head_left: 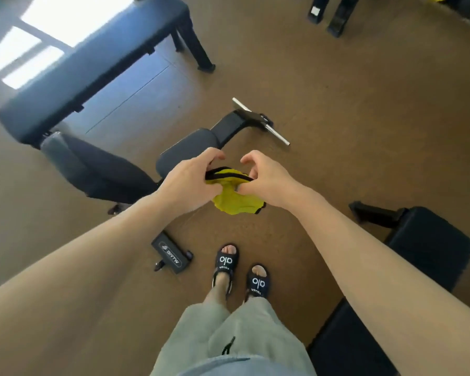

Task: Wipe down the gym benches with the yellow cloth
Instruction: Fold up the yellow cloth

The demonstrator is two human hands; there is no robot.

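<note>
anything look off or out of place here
Nothing looks damaged or spilled. The yellow cloth is bunched up in mid-air between both hands, touching no bench. The adjustable bench stands at an angle to the flat bench, which may be deliberate.

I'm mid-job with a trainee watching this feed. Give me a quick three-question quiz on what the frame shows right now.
1. True or false: the yellow cloth is lying flat on a bench pad.
2. Multiple choice: what holds the cloth? A) the left hand alone B) the right hand alone C) both hands
3. Short answer: where is the flat bench relative to the hands?

Key
1. False. It is bunched up in the air between the hands, above the floor.
2. C. Both hands grip it, fingers curled on its black-trimmed edge.
3. Up and to the left in the view, beyond the adjustable bench.
</note>
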